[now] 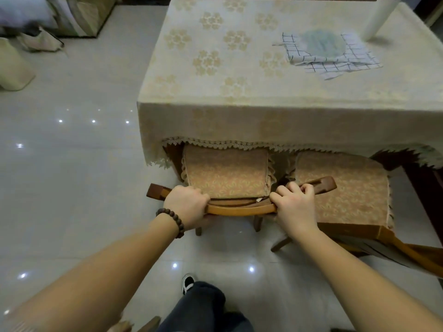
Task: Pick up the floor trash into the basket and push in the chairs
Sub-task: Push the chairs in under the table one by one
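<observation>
Both hands clamp the curved top rail of the left chair (239, 209): left hand (185, 207) near one end, right hand (296, 207) near the other, fingers curled over it. Its seat sits partly under the desk (215, 68), below the lace hem of the tablecloth (239, 125). The second chair (354, 195) stands just beside it, angled outward. Risk: the two frames may catch where the rail end overlaps the neighbouring cushion, or the hem may snag. Chair legs are mostly hidden; no floor trash or basket can be identified with certainty.
</observation>
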Demonstrator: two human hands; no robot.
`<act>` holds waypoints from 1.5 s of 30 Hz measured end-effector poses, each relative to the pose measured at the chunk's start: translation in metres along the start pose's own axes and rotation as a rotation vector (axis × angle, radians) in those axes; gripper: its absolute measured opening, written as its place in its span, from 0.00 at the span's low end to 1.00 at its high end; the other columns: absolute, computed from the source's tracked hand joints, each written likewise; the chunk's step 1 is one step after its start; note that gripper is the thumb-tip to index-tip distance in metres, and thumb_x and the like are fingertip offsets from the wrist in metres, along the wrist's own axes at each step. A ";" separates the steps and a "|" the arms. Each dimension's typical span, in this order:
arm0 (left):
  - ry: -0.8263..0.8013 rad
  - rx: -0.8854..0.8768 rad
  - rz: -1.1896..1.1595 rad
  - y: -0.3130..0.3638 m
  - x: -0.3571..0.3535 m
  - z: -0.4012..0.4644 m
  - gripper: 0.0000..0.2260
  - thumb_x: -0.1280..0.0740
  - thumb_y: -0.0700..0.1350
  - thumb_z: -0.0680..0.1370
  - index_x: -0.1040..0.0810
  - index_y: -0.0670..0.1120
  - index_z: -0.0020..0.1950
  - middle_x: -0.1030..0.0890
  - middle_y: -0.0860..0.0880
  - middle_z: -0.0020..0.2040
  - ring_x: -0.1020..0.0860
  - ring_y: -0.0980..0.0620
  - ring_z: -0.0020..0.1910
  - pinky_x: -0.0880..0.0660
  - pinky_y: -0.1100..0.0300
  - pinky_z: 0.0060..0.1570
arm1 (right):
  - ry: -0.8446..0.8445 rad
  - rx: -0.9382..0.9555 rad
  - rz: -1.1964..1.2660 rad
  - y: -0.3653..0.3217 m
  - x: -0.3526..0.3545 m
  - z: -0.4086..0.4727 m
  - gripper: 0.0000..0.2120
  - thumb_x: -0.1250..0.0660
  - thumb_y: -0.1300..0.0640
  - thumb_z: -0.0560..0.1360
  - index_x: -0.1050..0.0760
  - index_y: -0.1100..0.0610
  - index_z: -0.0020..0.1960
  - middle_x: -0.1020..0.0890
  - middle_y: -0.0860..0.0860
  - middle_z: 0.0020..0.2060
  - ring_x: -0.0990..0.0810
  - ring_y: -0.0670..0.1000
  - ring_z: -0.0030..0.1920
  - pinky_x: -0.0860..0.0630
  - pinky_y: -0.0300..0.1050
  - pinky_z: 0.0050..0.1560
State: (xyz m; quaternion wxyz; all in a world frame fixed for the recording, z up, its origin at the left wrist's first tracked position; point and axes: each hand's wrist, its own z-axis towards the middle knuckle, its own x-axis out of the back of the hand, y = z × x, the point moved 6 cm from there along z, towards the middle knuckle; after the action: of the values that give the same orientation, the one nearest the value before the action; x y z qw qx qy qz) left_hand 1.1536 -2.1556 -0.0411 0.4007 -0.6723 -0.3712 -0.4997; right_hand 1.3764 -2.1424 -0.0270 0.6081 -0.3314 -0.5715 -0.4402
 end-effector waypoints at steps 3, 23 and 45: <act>-0.005 0.002 0.025 -0.018 0.006 0.016 0.20 0.42 0.66 0.75 0.23 0.52 0.49 0.21 0.52 0.43 0.23 0.51 0.40 0.30 0.59 0.36 | 0.014 -0.027 0.004 -0.002 -0.001 0.019 0.08 0.26 0.54 0.63 0.22 0.55 0.38 0.21 0.52 0.36 0.26 0.58 0.42 0.38 0.52 0.46; 0.035 0.018 0.066 -0.112 0.023 0.167 0.22 0.44 0.72 0.72 0.31 0.53 0.40 0.28 0.53 0.37 0.23 0.50 0.38 0.33 0.57 0.35 | -0.071 -0.023 -0.065 0.039 -0.028 0.188 0.22 0.30 0.34 0.62 0.22 0.52 0.41 0.22 0.51 0.40 0.27 0.57 0.46 0.37 0.54 0.48; -0.038 0.060 0.090 -0.171 0.026 0.229 0.24 0.44 0.73 0.71 0.28 0.52 0.42 0.29 0.53 0.37 0.28 0.52 0.34 0.31 0.58 0.33 | -0.119 -0.086 -0.086 0.042 -0.041 0.266 0.23 0.35 0.31 0.66 0.25 0.50 0.46 0.22 0.49 0.44 0.29 0.55 0.50 0.38 0.54 0.51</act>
State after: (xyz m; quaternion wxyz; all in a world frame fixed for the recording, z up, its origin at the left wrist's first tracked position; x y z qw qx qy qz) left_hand 1.0908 -1.8760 -0.0279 0.4359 -0.6851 -0.3630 -0.4570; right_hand 1.3095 -1.8785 -0.0290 0.5387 -0.3580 -0.6010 -0.4695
